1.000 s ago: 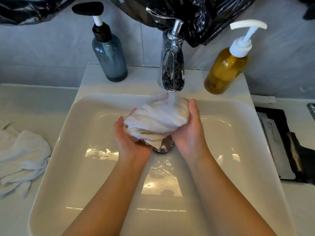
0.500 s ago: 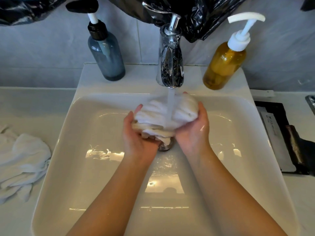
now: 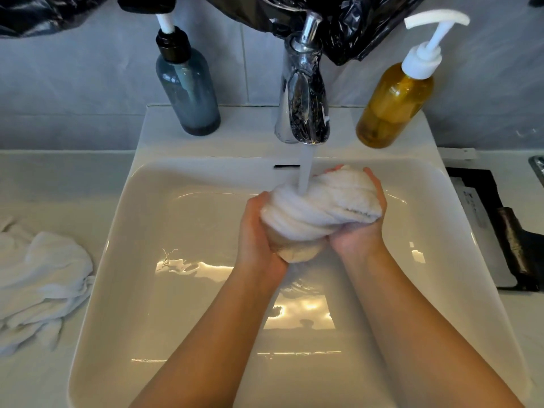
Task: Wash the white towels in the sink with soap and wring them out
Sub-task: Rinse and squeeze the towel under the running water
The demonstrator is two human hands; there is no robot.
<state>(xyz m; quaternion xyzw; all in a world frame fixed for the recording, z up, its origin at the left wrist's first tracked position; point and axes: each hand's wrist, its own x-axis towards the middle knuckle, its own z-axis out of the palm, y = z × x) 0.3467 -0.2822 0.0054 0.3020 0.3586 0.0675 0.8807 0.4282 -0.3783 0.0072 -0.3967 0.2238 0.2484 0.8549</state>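
At the left edge of the table a heap of white towels point(image 3: 41, 278) is lying crumpled, probably waiting its turn. A blue-grey pump bottle point(image 3: 188, 92) is standing at the back left corner of the sink point(image 3: 176, 319).

Over the middle of the basin, the left hand point(image 3: 253, 231) is curling its fingers round the left end of a bunched, twisted towel point(image 3: 318, 210). The tap point(image 3: 306, 92) is running and the water point(image 3: 304, 169) is hitting the towel right on top. The right hand point(image 3: 359, 234) is cupping the other end, fingertips wrapping over the far side. So both hands are gripping it firmly and nothing's dangling into the basin.

Looks like the rinse-and-squeeze bit to me. Tips for doing it well:
- keep the bundle low over the basin so splashes are landing inside, not on the table
- be rolling it under the stream so every fold is getting flushed, not just the top
- twist the two ends opposite ways, then loosen and let it soak again
- I'm not seeing suds, but can't say for sure it's soap-free

An amber pump bottle point(image 3: 394, 107) is sitting at the back right corner, close if more soap is needed.
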